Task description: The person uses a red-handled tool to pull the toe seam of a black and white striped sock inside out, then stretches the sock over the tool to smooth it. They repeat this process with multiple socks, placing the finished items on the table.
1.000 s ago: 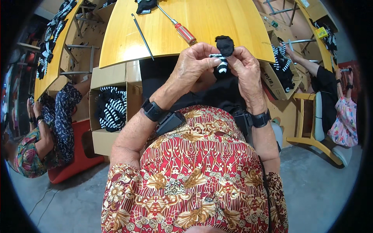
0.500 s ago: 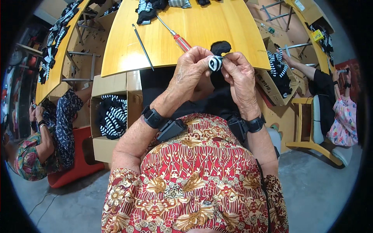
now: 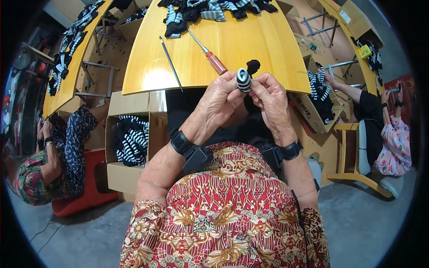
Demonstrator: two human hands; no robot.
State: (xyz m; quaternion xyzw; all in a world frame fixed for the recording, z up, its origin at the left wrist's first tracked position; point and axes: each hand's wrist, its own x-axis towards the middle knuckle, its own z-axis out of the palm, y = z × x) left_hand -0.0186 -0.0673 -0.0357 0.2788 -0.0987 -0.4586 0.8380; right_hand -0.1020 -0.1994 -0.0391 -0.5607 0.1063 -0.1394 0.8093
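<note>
A small black-and-white striped fabric piece (image 3: 243, 79) with a black end (image 3: 253, 66) is pinched between both my hands at the near edge of the yellow wooden table (image 3: 196, 67). My left hand (image 3: 221, 96) grips it from the left with thumb and fingers. From the right, my right hand (image 3: 268, 96) holds the same piece with curled fingers. Both wrists wear black bands. A red-handled screwdriver (image 3: 210, 56) lies on the table just beyond my hands, and a thin metal rod (image 3: 170, 63) lies to its left.
A pile of striped and black fabric pieces (image 3: 210, 11) lies at the table's far side. An open cardboard box (image 3: 129, 138) of striped pieces stands at my left, another box (image 3: 319, 98) at my right. Seated people work at left (image 3: 49, 161) and right (image 3: 389, 134).
Both hands have moved slightly left and nearer the table's edge with the striped piece, and it now stands more upright between my fingers. The view has shifted, showing more of the far fabric pile.
</note>
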